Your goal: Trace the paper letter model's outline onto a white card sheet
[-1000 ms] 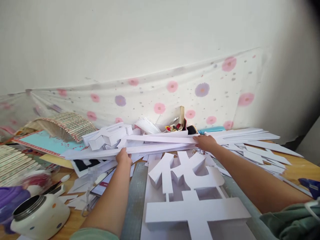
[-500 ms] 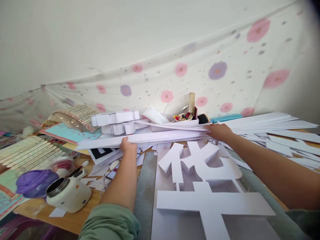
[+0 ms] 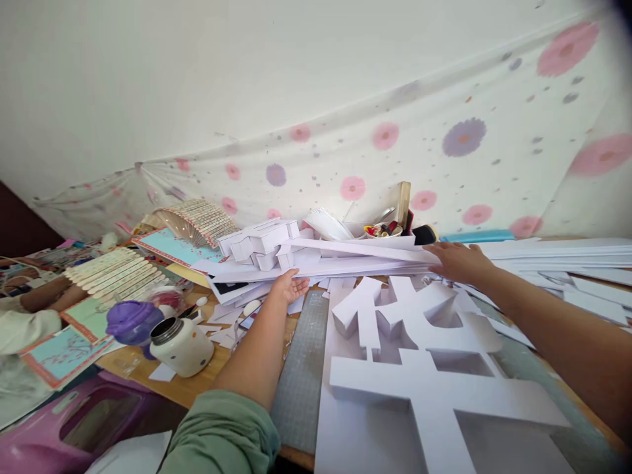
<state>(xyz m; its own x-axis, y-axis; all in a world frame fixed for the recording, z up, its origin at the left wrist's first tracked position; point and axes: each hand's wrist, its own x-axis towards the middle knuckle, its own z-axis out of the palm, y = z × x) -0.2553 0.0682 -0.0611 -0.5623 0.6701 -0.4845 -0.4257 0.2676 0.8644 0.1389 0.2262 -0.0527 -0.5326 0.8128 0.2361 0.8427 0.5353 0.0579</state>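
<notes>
A bundle of long white paper strips (image 3: 355, 263) lies across the back of the table on a heap of white paper pieces (image 3: 261, 240). My right hand (image 3: 457, 261) rests on the bundle's right end, fingers closed over its edge. My left hand (image 3: 291, 286) is under the bundle's front edge, palm up, fingers apart, holding nothing. Between my arms a large white three-dimensional paper character (image 3: 419, 342) lies flat, partly on a grey cutting mat (image 3: 301, 382).
A white dotted jar (image 3: 182, 345) and its purple lid (image 3: 133, 319) stand front left. Craft-stick pieces (image 3: 116, 273), a stick fan (image 3: 197, 217) and a tool cup (image 3: 390, 230) crowd the back. Another person's arm (image 3: 29, 296) rests at far left. A pink plastic tub (image 3: 74, 421) sits below the table edge.
My left hand has let go of the strips and opened under them. The bundle has settled onto the heap. My view has swung left, bringing the other person's arm into sight.
</notes>
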